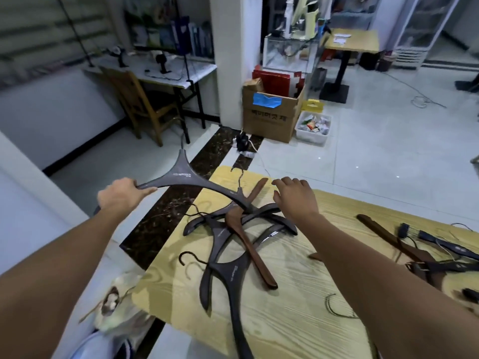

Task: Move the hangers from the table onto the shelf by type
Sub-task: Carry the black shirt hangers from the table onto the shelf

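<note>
My left hand (pixel 121 194) grips one arm of a dark grey hanger (pixel 182 176), lifted off the table's left edge with its hook pointing away. Its other arm still reaches over a pile of dark hangers (pixel 223 255) on the yellow wooden table (pixel 298 307). A reddish-brown wooden hanger (pixel 248 242) lies across that pile. My right hand (pixel 295 195) hovers above the pile's far end, fingers relaxed and holding nothing. More brown hangers and clip hangers (pixel 420 252) lie at the table's right side. No shelf for the hangers can be made out.
Beyond the table, a cardboard box (pixel 272 115) and a white bin (pixel 313 126) stand on the tiled floor by a pillar. A wooden chair (pixel 140 102) and desk sit at the back left. A power strip (pixel 243 146) and its cable lie near the table's far corner.
</note>
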Available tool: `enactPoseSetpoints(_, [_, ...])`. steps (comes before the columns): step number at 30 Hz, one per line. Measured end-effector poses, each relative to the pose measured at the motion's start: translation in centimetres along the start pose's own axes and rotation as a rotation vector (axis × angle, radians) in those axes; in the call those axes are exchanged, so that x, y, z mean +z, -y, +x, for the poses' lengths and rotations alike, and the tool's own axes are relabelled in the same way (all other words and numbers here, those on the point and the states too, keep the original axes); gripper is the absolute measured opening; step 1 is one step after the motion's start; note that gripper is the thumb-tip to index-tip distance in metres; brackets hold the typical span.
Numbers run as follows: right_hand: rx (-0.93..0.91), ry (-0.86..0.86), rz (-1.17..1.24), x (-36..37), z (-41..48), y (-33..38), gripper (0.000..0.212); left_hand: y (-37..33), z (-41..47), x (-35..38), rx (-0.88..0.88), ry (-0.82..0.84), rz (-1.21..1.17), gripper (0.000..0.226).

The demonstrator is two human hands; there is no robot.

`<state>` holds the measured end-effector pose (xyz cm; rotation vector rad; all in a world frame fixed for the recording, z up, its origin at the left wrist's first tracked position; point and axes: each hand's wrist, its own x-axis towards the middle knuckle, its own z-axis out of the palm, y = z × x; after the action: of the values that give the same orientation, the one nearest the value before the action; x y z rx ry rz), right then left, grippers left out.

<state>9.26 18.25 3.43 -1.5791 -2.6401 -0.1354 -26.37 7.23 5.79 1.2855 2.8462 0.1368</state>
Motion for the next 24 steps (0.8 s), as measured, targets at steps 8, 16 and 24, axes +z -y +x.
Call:
enactPoseSetpoints(8, [-0.143,0.124,0.029,4.5,0.3,4.8,0.036,7.1,0.9,1.5,-0.255,-0.017,-0.21,0.07])
enactPoseSetpoints(16, [-0.245,0.314,0.015,9.9,-1.1,6.2,0.041,8.4,1.5,2.5,-0.355,-0.036,-0.252,0.064])
enactPoseSetpoints(24, [-0.266,0.413,-0.054,13.2,-0.5,3.3,0.045,6.1,2.2,4.9,-0.332,0.004,-0.26,0.065])
